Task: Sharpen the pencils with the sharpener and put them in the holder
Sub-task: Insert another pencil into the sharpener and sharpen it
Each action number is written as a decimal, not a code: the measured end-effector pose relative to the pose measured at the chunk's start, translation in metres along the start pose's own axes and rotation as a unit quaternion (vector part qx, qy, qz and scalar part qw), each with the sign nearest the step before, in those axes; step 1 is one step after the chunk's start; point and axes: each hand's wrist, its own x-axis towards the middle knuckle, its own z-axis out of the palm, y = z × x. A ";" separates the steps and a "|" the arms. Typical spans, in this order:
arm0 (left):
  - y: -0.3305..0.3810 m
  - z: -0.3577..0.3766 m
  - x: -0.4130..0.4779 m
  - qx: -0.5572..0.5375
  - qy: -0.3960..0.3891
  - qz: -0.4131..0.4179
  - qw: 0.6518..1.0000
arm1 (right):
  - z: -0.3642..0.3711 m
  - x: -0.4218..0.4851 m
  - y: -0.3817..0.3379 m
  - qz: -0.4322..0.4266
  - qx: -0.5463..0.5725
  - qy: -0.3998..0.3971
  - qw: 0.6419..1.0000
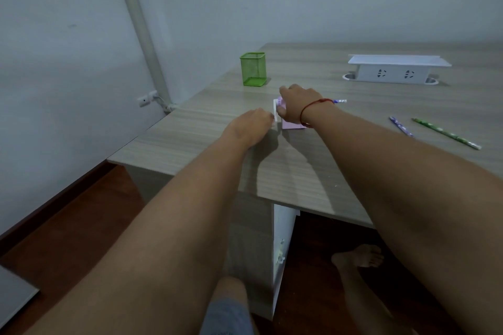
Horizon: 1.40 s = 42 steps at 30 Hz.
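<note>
A pink box sharpener (291, 124) stands on the wooden desk (299, 171). My right hand (298, 103) presses down on its top. A purple pencil (340, 101) sticks out of the sharpener to the right, behind my wrist. My left hand (251, 128) pinches the white crank handle (275, 114) on the sharpener's left side. The green mesh holder (253, 69) stands behind, toward the desk's left edge, with no pencils visible in it. A second purple pencil (401, 126) and a green pencil (446, 133) lie on the desk at the right.
A white power socket box (394, 69) sits at the back right of the desk. The desk's left edge runs close to the holder, with a wall outlet (147, 99) beyond it. Below the front edge are a drawer unit (280, 253) and my bare feet on the wooden floor.
</note>
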 end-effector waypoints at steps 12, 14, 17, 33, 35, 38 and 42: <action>-0.013 0.017 0.038 0.005 -0.020 -0.006 1.000 | 0.010 0.002 0.008 -0.022 0.036 0.037 0.998; -0.019 0.017 0.045 0.021 0.015 0.010 1.000 | 0.014 0.002 0.009 -0.021 0.034 0.058 0.997; -0.030 0.009 0.057 0.071 0.035 0.049 0.996 | 0.016 0.002 0.011 -0.018 0.030 0.066 0.997; -0.016 -0.033 0.035 0.083 0.157 0.093 0.980 | 0.001 0.002 0.009 0.003 0.024 0.003 1.000; -0.015 -0.031 0.024 0.078 0.153 0.096 0.980 | 0.000 0.003 0.007 0.003 0.022 0.002 1.000; -0.012 -0.026 0.011 0.080 0.135 0.095 0.983 | -0.001 0.004 0.007 0.000 0.014 -0.004 1.000; -0.004 -0.011 -0.003 0.065 0.087 0.094 0.990 | 0.000 0.005 0.007 -0.006 0.012 -0.005 1.000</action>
